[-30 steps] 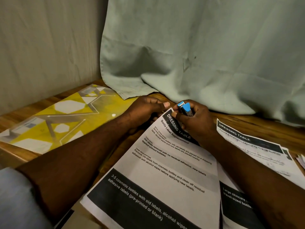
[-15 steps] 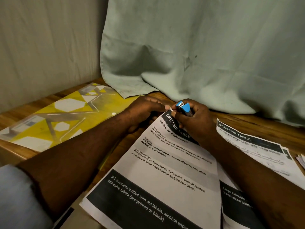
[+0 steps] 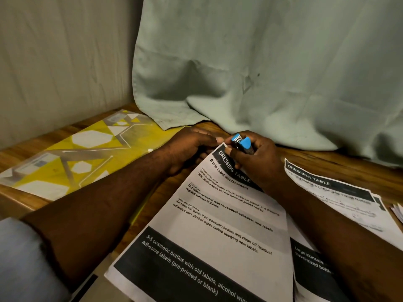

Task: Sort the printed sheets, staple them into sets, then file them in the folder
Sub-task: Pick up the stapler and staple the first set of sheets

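Near the middle of the frame, the right hand (image 3: 259, 164) has its fingers curled tight round a small blue stapler (image 3: 241, 144), whose nose sits just beside the upper corner of the top sheet (image 3: 218, 225); whether the corner is inside its mouth cannot be told. The left hand (image 3: 192, 147) is curled at that same corner, thumb tip on the paper, holding it. This sheet, headed "Bottle Label Replacement", runs down to the lower middle and overlaps a second sheet (image 3: 309, 264) at lower right. A third sheet (image 3: 340, 199) lies at the right on the wooden table (image 3: 327, 162). The yellow patterned folder (image 3: 87, 153) lies flat at the left, its far end just under a pale green curtain (image 3: 261, 73).
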